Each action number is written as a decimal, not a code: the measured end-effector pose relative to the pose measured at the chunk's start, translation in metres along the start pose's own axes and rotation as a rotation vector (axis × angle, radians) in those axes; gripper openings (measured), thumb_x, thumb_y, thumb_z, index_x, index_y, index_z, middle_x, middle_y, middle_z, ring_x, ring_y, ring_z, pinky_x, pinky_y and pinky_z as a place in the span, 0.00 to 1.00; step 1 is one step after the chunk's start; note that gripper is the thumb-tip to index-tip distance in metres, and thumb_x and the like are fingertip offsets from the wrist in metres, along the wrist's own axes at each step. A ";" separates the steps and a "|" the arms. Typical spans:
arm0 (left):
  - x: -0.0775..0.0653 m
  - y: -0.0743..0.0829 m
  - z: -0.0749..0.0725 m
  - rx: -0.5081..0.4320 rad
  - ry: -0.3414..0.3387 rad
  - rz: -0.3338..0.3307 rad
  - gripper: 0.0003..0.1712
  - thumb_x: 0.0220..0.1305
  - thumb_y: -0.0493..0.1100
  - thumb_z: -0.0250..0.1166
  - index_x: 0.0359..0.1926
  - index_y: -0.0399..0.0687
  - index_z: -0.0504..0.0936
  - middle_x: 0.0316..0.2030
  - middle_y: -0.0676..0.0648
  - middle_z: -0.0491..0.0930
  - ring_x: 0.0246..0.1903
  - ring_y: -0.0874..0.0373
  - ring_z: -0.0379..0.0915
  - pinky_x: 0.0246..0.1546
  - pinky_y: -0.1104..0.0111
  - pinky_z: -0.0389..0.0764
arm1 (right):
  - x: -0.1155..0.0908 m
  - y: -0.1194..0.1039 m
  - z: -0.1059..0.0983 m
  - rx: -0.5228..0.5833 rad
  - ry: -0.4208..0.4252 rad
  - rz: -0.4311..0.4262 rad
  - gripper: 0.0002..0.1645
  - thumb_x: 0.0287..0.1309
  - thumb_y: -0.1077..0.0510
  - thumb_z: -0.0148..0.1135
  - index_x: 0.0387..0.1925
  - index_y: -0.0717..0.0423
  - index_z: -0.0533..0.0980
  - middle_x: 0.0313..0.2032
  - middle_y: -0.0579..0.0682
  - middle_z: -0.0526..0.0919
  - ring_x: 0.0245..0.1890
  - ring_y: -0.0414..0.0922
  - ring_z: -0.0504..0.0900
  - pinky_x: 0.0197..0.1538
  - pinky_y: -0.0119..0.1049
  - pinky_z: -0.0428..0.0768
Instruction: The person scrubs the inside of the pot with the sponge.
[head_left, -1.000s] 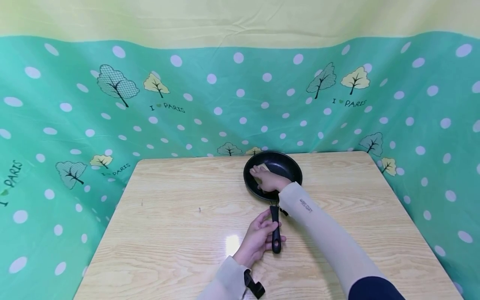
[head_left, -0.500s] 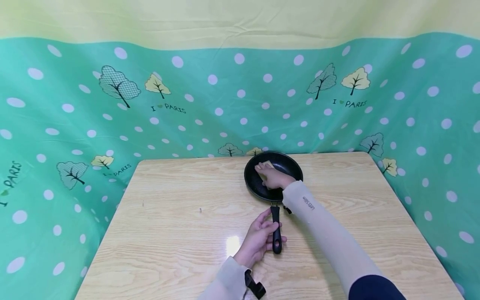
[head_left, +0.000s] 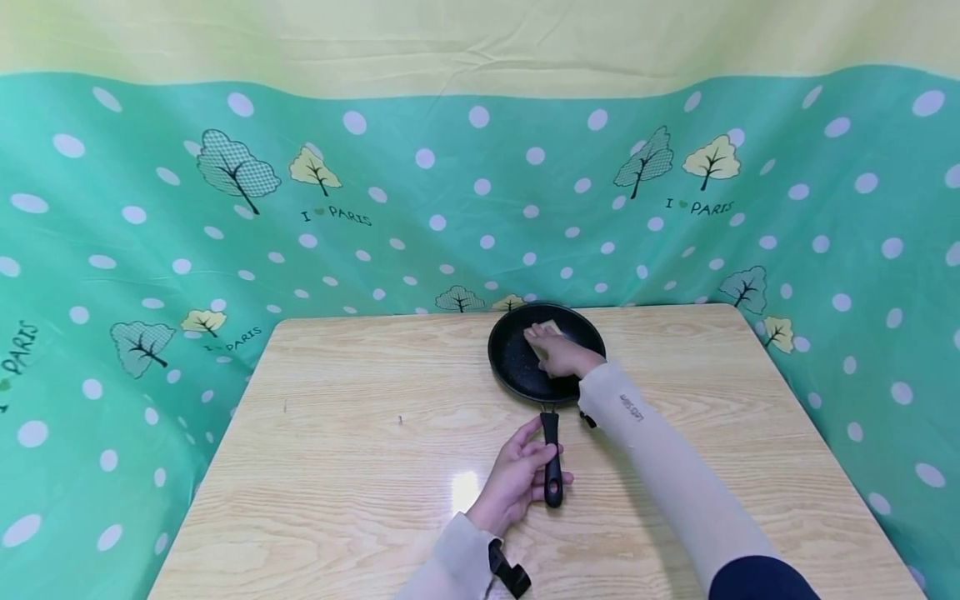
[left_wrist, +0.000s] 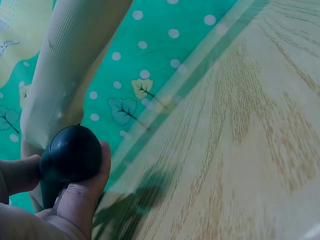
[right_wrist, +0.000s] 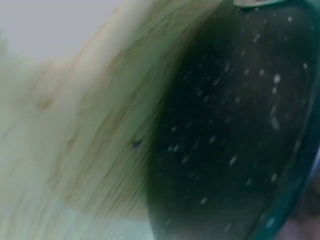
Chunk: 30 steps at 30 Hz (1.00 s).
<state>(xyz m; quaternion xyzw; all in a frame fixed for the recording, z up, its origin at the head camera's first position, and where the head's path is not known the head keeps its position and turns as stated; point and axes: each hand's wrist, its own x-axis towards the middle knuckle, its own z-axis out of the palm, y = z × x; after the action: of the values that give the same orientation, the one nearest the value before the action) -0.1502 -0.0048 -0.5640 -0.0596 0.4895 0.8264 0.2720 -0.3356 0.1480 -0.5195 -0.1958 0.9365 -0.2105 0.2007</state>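
Observation:
A black frying pan (head_left: 513,358) lies near the table's back edge, its handle (head_left: 550,429) pointing toward me. My left hand (head_left: 510,483) holds that handle from the left, with the thumb over it. In the left wrist view, the rounded end of the handle (left_wrist: 72,152) sits between thumb and fingers. Inside the pan, my right hand (head_left: 561,353) grips a flat pale-yellow sponge (head_left: 551,326) against the bottom; the hand covers most of it. The right wrist view shows the pan's dark, white-flecked surface (right_wrist: 225,130) close up, with the sponge not distinguishable.
The light wood-grain table (head_left: 360,467) extends on both sides of the pan. A green dotted curtain (head_left: 405,192) hangs right behind its back edge and along the sides. My right sleeve (head_left: 667,458) crosses over the table to the right of the handle.
My right hand has slid to the right across the pan's bottom with the sponge. The left hand and the pan have stayed almost in place.

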 end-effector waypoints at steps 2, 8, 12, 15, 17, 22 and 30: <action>0.000 0.000 0.000 -0.004 0.006 0.000 0.37 0.68 0.39 0.62 0.74 0.58 0.59 0.55 0.36 0.76 0.31 0.50 0.86 0.27 0.63 0.84 | -0.003 0.001 0.000 -0.003 0.002 0.003 0.42 0.67 0.66 0.55 0.77 0.55 0.50 0.77 0.57 0.40 0.76 0.59 0.36 0.74 0.57 0.41; 0.001 0.001 0.000 0.001 0.009 0.005 0.36 0.69 0.39 0.62 0.74 0.58 0.60 0.54 0.37 0.77 0.31 0.49 0.86 0.27 0.63 0.84 | -0.008 0.001 0.001 0.008 0.018 0.004 0.41 0.67 0.68 0.54 0.76 0.57 0.50 0.77 0.59 0.41 0.76 0.60 0.36 0.74 0.58 0.41; 0.001 0.001 -0.001 0.001 -0.001 0.004 0.37 0.69 0.39 0.62 0.75 0.56 0.59 0.55 0.36 0.76 0.31 0.50 0.86 0.28 0.62 0.84 | -0.011 0.001 0.002 0.003 0.018 0.009 0.41 0.67 0.67 0.54 0.76 0.58 0.50 0.77 0.60 0.41 0.76 0.61 0.36 0.74 0.58 0.41; 0.001 0.001 -0.001 -0.001 -0.008 0.005 0.37 0.69 0.39 0.61 0.75 0.55 0.58 0.56 0.35 0.75 0.31 0.50 0.86 0.29 0.61 0.85 | -0.013 0.000 0.004 0.012 0.017 0.011 0.41 0.66 0.67 0.55 0.76 0.58 0.50 0.77 0.61 0.40 0.76 0.61 0.36 0.74 0.58 0.41; 0.001 0.001 -0.002 -0.008 -0.008 0.000 0.37 0.68 0.38 0.62 0.75 0.56 0.59 0.56 0.35 0.75 0.31 0.50 0.86 0.29 0.61 0.85 | -0.015 0.000 0.005 0.013 0.015 0.014 0.42 0.66 0.67 0.55 0.76 0.59 0.50 0.77 0.61 0.39 0.76 0.61 0.35 0.74 0.57 0.42; 0.000 0.001 -0.001 -0.011 -0.010 -0.001 0.38 0.68 0.38 0.62 0.75 0.56 0.58 0.56 0.35 0.75 0.31 0.50 0.86 0.30 0.59 0.85 | -0.018 -0.003 0.009 -0.009 -0.001 0.031 0.42 0.67 0.66 0.55 0.77 0.58 0.48 0.77 0.60 0.38 0.76 0.60 0.34 0.75 0.55 0.42; 0.001 0.001 -0.001 -0.008 -0.008 0.000 0.38 0.68 0.38 0.62 0.75 0.55 0.57 0.56 0.35 0.76 0.31 0.50 0.86 0.30 0.59 0.85 | -0.021 -0.015 0.018 -0.033 -0.017 0.053 0.43 0.67 0.64 0.57 0.77 0.55 0.48 0.77 0.58 0.37 0.76 0.59 0.34 0.71 0.65 0.47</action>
<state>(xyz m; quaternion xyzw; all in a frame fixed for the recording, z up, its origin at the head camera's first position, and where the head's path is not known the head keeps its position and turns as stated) -0.1516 -0.0058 -0.5643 -0.0572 0.4850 0.8286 0.2737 -0.3059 0.1393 -0.5209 -0.1758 0.9430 -0.1881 0.2110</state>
